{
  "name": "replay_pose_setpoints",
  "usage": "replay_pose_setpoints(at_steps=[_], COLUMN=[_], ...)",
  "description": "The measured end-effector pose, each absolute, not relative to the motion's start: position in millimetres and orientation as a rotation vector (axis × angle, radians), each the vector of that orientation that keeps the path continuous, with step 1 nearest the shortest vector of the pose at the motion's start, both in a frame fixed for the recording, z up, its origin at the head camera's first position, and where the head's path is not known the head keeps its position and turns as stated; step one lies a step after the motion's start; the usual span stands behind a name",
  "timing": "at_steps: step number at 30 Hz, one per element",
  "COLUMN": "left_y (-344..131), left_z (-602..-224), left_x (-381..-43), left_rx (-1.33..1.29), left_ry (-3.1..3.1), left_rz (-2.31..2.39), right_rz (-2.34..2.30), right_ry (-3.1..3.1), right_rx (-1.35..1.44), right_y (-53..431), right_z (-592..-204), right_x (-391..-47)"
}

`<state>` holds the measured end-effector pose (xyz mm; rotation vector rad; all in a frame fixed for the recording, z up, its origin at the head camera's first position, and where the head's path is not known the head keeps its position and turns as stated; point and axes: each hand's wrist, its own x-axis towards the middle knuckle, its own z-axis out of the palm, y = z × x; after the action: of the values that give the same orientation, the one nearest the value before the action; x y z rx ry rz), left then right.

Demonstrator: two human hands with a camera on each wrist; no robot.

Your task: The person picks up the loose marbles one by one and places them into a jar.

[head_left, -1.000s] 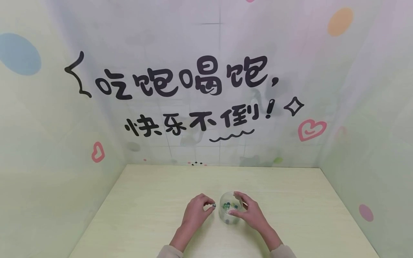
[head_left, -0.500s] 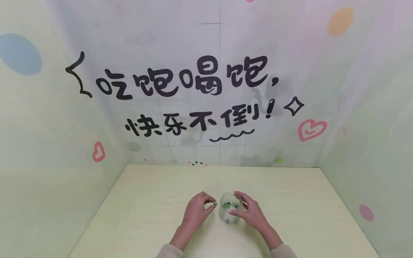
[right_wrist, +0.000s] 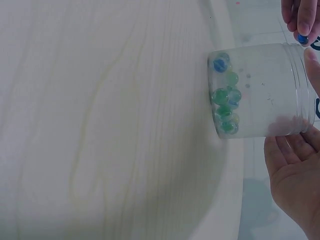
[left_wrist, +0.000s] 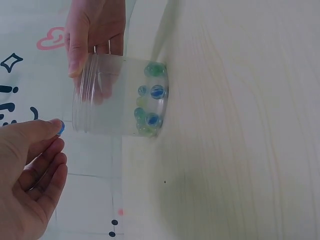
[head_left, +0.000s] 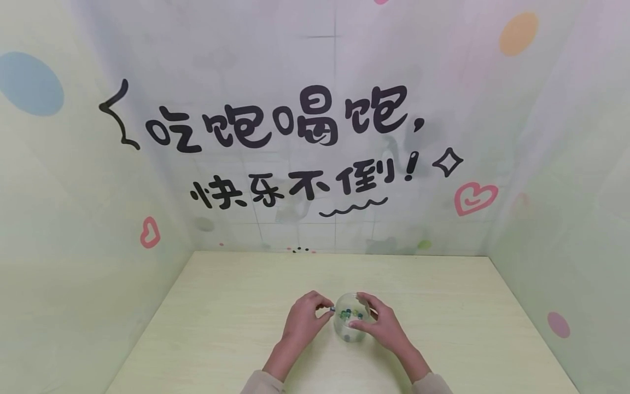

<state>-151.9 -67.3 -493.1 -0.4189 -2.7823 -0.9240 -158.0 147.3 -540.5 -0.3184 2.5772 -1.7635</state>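
A clear plastic jar [head_left: 350, 331] stands upright on the table, its mouth uncovered. Several blue and green glass marbles [left_wrist: 152, 119] lie on its bottom, plain through the wall in both wrist views. My right hand [head_left: 383, 324] grips the jar near its rim from the right, thumb in front and fingers behind. Just left of the rim, my left hand [head_left: 307, 317] pinches a single blue marble [right_wrist: 302, 38] between thumb and index finger. That marble is at about rim height, outside the jar.
The pale wood-grain table [head_left: 236, 295] spreads around the jar. A printed backdrop [head_left: 315, 60] with dark lettering stands along its far edge, and patterned side walls [head_left: 566, 235] close in left and right.
My left hand has moved slightly right and up, bringing the pinched marble closer to the jar's rim. The right hand and the jar have stayed in place.
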Motion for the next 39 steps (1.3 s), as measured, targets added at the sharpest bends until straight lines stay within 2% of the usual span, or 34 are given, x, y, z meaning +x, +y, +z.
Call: replay_pose_setpoints(at_steps=[22,39], left_y=[-55,-71], left_z=[-495,-500], left_x=[-153,-155], left_rx=[-0.477,-0.395], left_ry=[-2.813,-2.792], left_rz=[-0.91,-0.873], right_rz=[-1.743,-1.781], right_ry=[2.592,2.571], right_rx=[-0.336,-0.314], right_y=[147,145], right_z=[-539,-535], right_x=[-157,-156])
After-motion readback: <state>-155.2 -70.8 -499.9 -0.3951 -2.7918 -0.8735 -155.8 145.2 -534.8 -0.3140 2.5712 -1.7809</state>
